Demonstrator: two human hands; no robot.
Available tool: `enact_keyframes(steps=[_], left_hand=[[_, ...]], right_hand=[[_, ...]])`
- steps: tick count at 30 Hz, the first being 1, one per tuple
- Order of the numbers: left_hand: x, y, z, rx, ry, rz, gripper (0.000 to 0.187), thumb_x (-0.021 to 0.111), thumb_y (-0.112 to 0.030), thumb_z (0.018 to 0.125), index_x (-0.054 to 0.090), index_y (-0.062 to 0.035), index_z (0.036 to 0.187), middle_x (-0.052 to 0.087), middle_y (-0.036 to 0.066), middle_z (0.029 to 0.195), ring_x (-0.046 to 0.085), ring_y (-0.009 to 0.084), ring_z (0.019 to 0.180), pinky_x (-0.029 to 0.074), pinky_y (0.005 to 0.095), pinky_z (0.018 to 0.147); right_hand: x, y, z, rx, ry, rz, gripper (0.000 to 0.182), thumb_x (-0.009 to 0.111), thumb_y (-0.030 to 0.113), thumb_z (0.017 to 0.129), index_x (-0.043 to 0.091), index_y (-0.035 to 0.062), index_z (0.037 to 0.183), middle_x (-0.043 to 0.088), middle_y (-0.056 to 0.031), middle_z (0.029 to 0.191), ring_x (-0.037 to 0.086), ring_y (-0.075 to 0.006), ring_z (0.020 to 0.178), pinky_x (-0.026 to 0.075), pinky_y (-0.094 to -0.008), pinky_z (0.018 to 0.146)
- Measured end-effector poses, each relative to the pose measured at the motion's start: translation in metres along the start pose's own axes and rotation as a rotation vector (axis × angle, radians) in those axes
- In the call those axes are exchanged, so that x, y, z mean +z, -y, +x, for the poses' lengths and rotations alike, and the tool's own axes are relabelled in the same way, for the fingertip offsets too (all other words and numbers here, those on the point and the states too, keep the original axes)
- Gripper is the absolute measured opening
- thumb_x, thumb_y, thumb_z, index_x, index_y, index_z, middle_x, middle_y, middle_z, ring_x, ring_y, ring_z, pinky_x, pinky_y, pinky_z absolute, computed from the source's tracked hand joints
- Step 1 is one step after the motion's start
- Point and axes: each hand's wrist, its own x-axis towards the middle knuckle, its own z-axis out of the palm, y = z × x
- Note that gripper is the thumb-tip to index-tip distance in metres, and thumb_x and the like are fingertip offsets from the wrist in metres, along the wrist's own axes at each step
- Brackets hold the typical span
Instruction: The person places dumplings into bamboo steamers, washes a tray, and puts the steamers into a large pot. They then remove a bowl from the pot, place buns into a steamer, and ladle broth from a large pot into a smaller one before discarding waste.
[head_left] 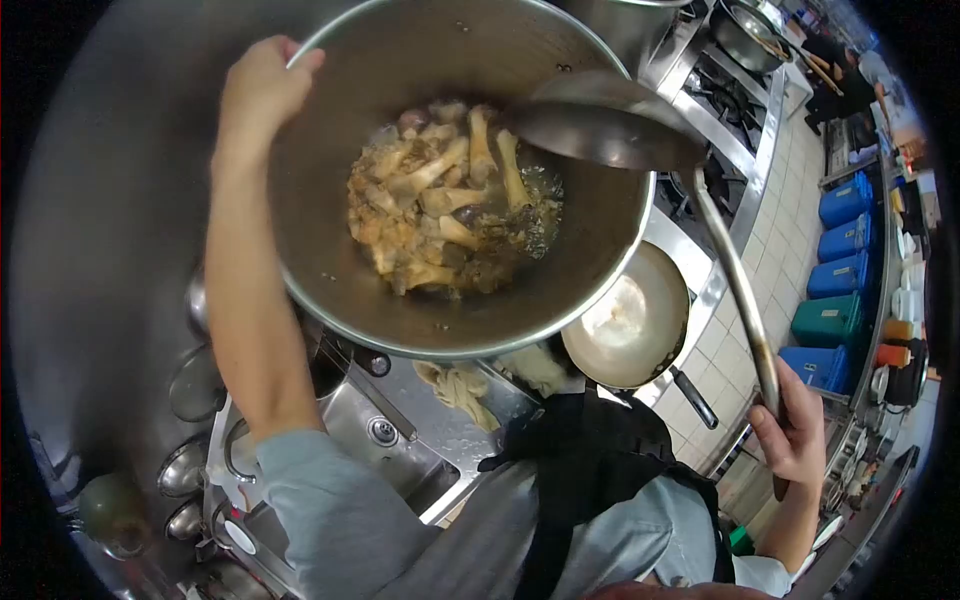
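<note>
A large, deep metal stockpot [400,50] fills the upper middle of the head view, its mouth toward me. Bones with bits of meat [430,200] lie in murky liquid at its bottom, bubbly along the right side. My left hand [272,82] grips the pot's rim at the upper left, fingers curled over the edge. In my right hand [795,425], at the lower right, is the long handle of a big ladle [735,265]. Its bowl hangs over the right part of the pot's mouth, above the bones; what is inside the bowl is hidden.
Below the pot are a sink [385,465] and a crumpled cloth [455,390]. A frying pan [630,320] sits right of them, handle toward me. Gas burners [720,100] run along the upper right. Blue bins [845,235] stand across the tiled floor, with a person [845,85] farther back.
</note>
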Motion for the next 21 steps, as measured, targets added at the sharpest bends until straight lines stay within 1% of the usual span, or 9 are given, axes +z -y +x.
enact_keyframes(steps=[2,5,9,10,13,15,18,20,21], left_hand=[[0.000,0.004,0.002,0.013,-0.030,0.020,0.032,0.070,-0.035,0.090,0.073,-0.0051,0.101,0.073,0.014,0.084,0.071,0.0260,0.080,0.053,0.0395,0.076],[-0.001,0.008,0.000,-0.067,0.051,0.044,0.035,0.069,-0.037,0.090,0.073,-0.0043,0.104,0.074,0.015,0.088,0.072,0.0283,0.084,0.054,0.0406,0.079],[-0.002,0.015,-0.003,0.007,0.004,0.059,0.039,0.068,-0.039,0.090,0.072,-0.0032,0.107,0.075,0.018,0.094,0.072,0.0332,0.092,0.053,0.0431,0.083],[-0.001,0.015,-0.002,0.020,0.007,0.054,0.040,0.068,-0.039,0.090,0.072,-0.0028,0.107,0.075,0.018,0.095,0.072,0.0347,0.094,0.053,0.0438,0.084],[0.008,0.015,-0.001,0.011,-0.042,0.065,0.041,0.068,-0.040,0.091,0.072,-0.0033,0.109,0.075,0.018,0.098,0.071,0.0348,0.096,0.053,0.0440,0.086],[0.003,0.008,-0.002,-0.002,-0.023,0.087,0.041,0.067,-0.040,0.092,0.072,-0.0037,0.111,0.075,0.018,0.100,0.071,0.0347,0.098,0.053,0.0441,0.086],[-0.006,-0.002,-0.008,-0.010,0.023,0.099,0.042,0.067,-0.041,0.092,0.072,-0.0047,0.113,0.074,0.018,0.102,0.071,0.0349,0.100,0.053,0.0444,0.087],[-0.004,-0.001,-0.013,-0.008,0.039,0.088,0.042,0.067,-0.041,0.092,0.071,-0.0051,0.113,0.074,0.018,0.102,0.071,0.0352,0.100,0.053,0.0445,0.087],[-0.003,0.003,-0.015,0.067,-0.058,0.093,0.043,0.067,-0.044,0.092,0.071,-0.0040,0.107,0.074,0.018,0.095,0.071,0.0337,0.093,0.053,0.0426,0.083]], right_hand=[[0.002,0.000,0.006,-0.056,0.080,-0.071,0.057,0.073,0.009,0.084,0.055,-0.0071,0.136,0.055,-0.0115,0.071,0.055,-0.0199,0.060,0.044,-0.0312,0.060],[0.007,-0.004,0.007,-0.017,0.069,-0.069,0.056,0.072,0.008,0.084,0.055,-0.0068,0.135,0.056,-0.0117,0.072,0.055,-0.0194,0.060,0.044,-0.0307,0.060],[0.011,0.001,0.012,0.045,0.011,0.024,0.053,0.071,0.012,0.088,0.055,-0.0074,0.135,0.055,-0.0057,0.071,0.052,-0.0143,0.062,0.041,-0.0283,0.060],[0.012,-0.001,0.013,0.010,-0.007,0.024,0.053,0.070,0.014,0.090,0.054,-0.0075,0.136,0.054,-0.0030,0.072,0.050,-0.0127,0.063,0.040,-0.0273,0.060],[0.012,-0.003,0.017,0.012,-0.016,0.044,0.053,0.070,0.013,0.090,0.054,-0.0072,0.136,0.054,-0.0036,0.071,0.050,-0.0129,0.062,0.040,-0.0275,0.059],[0.006,0.004,0.022,0.019,-0.009,0.016,0.050,0.069,0.011,0.089,0.055,-0.0069,0.134,0.052,-0.0062,0.069,0.050,-0.0148,0.061,0.041,-0.0287,0.059],[0.001,0.017,0.032,-0.062,0.008,-0.155,0.049,0.067,0.008,0.087,0.055,-0.0045,0.133,0.048,-0.0109,0.068,0.051,-0.0205,0.059,0.041,-0.0313,0.058],[0.002,0.025,0.039,-0.072,0.016,-0.174,0.050,0.067,0.008,0.087,0.054,-0.0041,0.134,0.048,-0.0111,0.068,0.050,-0.0209,0.058,0.041,-0.0318,0.058],[0.002,0.029,0.043,-0.096,0.019,-0.191,0.051,0.067,0.007,0.087,0.054,-0.0037,0.135,0.049,-0.0113,0.068,0.050,-0.0213,0.057,0.041,-0.0323,0.057]])
